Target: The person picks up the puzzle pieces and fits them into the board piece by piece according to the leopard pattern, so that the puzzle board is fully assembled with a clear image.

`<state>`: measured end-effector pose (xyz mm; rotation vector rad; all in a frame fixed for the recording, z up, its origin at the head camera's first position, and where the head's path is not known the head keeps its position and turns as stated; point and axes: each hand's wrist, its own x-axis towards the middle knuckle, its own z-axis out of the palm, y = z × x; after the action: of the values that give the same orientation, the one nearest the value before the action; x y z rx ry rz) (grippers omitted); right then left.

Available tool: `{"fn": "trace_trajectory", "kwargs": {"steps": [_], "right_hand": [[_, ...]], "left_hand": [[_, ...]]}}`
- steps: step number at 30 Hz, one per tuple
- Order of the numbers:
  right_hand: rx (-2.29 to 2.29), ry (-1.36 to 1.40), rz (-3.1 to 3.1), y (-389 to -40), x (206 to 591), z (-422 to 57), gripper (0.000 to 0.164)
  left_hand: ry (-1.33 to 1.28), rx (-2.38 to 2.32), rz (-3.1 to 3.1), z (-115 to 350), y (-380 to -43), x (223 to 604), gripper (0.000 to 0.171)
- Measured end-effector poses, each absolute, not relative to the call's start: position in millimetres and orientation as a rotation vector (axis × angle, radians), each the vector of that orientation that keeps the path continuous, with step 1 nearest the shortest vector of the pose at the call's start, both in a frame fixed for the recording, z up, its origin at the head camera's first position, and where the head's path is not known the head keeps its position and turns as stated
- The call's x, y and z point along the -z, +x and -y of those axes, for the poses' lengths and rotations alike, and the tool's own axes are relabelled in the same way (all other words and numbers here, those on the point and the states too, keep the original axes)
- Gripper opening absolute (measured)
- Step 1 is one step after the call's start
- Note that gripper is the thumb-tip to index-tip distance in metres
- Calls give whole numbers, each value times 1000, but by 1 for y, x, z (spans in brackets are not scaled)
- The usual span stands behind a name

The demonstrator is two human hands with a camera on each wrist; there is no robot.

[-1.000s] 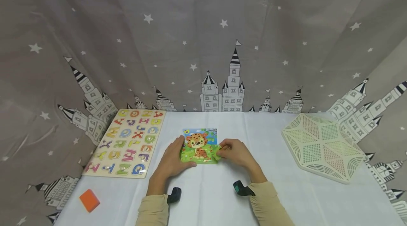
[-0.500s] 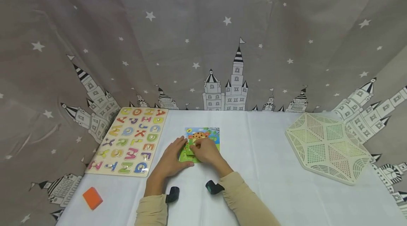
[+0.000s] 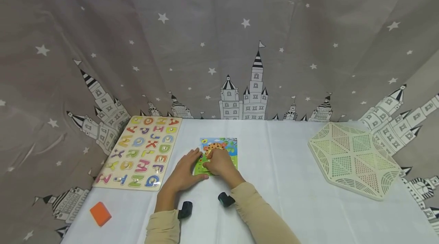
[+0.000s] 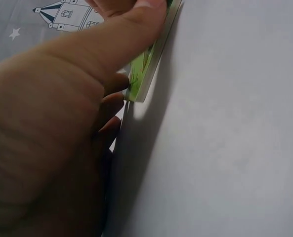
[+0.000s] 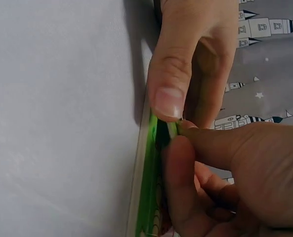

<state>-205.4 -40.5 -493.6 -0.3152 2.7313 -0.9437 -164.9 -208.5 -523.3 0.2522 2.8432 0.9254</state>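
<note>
A small leopard jigsaw puzzle (image 3: 231, 148) lies on the white table, its lower left part covered by my hands. My left hand (image 3: 186, 171) rests at its left side, fingers along the left edge and thumb stretched by the front edge. In the left wrist view that thumb (image 4: 131, 29) overlaps the puzzle's green corner (image 4: 137, 81). My right hand (image 3: 220, 164) reaches over the picture. Between its thumb and index finger it pinches a green puzzle piece (image 5: 173, 129), mostly hidden, right beside the left thumb (image 5: 168, 98).
To the left lies a wooden alphabet board (image 3: 137, 154) with coloured letters. An orange block (image 3: 100, 214) sits near the front left. A pale six-sided latticed board (image 3: 354, 160) is at the right. Behind the table (image 3: 291, 183) hangs a grey castle-print curtain (image 3: 291, 45).
My right hand has carried the green puzzle piece from the puzzle's right edge leftward over the picture, then lowered slightly. My left hand has stayed at the left edge.
</note>
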Motion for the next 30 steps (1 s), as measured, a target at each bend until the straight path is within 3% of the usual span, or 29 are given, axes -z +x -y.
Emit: {"fn": "trace_trajectory", "kwargs": {"steps": [11,15,24,30], "right_hand": [[872,-287,-2759,-209,492,42,37],[906,-281,-2757,-210,495,40,38],[1163,-409,-2632,-192,505,22,22],[1170,-495,-2697,-173,506,-7,25]], "left_hand": [[184,-1097,-2864,206,-165,527,50],[165,-1099,-2917,203,-168,531,48],[172,-1077,-2954,206,-167,536,48],[127,-1069,-2939,207,-164,535,49]]}}
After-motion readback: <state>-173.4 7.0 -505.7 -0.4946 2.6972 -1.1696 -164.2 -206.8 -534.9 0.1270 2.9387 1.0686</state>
